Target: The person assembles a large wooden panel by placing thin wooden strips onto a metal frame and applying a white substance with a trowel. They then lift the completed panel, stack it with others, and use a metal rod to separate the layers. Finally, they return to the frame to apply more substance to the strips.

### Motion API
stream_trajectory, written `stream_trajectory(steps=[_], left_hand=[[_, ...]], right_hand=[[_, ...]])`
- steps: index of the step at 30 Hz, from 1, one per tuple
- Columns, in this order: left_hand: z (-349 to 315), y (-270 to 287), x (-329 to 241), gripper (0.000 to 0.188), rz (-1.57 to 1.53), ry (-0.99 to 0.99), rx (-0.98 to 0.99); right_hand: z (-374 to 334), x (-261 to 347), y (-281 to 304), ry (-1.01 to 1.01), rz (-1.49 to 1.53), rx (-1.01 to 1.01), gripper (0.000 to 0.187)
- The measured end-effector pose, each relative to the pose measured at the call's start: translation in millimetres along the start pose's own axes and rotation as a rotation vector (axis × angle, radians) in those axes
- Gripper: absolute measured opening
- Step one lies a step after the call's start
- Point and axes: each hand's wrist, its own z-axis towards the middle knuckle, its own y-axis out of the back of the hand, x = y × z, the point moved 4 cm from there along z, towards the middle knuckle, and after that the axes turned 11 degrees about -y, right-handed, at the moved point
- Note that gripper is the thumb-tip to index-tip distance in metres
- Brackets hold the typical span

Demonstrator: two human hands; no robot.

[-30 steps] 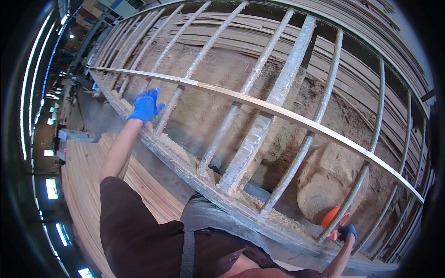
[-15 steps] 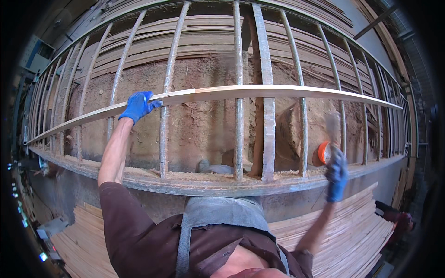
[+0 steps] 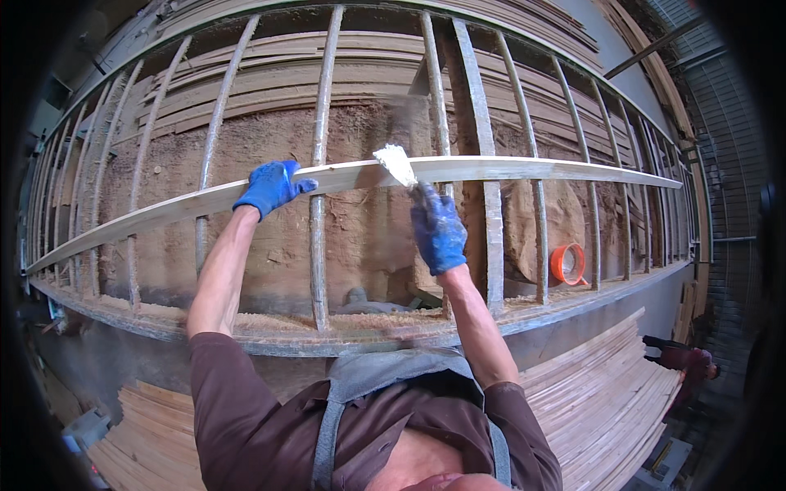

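A long, narrow pale wooden board (image 3: 524, 169) lies across the metal bars of a rack in front of me. My left hand (image 3: 270, 188), in a blue glove, is closed around the board left of the middle. My right hand (image 3: 438, 229), also gloved in blue, grips a putty knife (image 3: 396, 167). White paste coats its blade, which is over the board between two bars. Whether the blade touches the wood I cannot tell. To the right of this hand, an orange tub (image 3: 558, 265) stands by the rack's near rail.
The rack's bars (image 3: 319, 245) run from a sawdust-covered near rail (image 3: 385, 335) to the far rail. Stacked boards (image 3: 270, 69) lie beyond and under it. More board piles (image 3: 606, 385) flank me. Another person (image 3: 692, 360) is at the far right.
My right hand has swung left from beside the orange tub to the board, bringing the putty knife over it. My left hand still holds the board, which appears slightly shifted left.
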Motion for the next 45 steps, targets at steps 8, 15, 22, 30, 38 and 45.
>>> stream_trajectory(steps=[8,15,22,30,38,45], left_hand=[[3.6,-6.0,5.8,0.063,-0.020,-0.042,0.004],[0.6,-3.0,4.6,0.063,-0.023,-0.045,-0.063],[1.6,-6.3,9.3,0.062,-0.031,-0.035,-0.078],[1.1,-3.0,3.5,0.061,-0.050,-0.038,-0.064],[-2.2,-1.7,8.7,0.067,-0.071,0.019,0.027],[4.6,-4.1,9.2,0.069,0.000,-0.023,0.027]], right_hand=[[-23.1,6.1,-4.8,-0.031,-0.271,0.291,0.048],[-1.5,6.6,46.6,-0.007,0.060,0.092,0.047],[5.3,6.1,17.0,-0.512,1.101,0.513,0.046],[-16.1,-81.1,-86.4,-0.954,1.894,0.753,0.019],[-43.9,-103.4,6.4,-0.808,1.387,0.345,0.043],[10.7,-24.8,-3.8,-0.086,0.254,-0.022,0.050]])
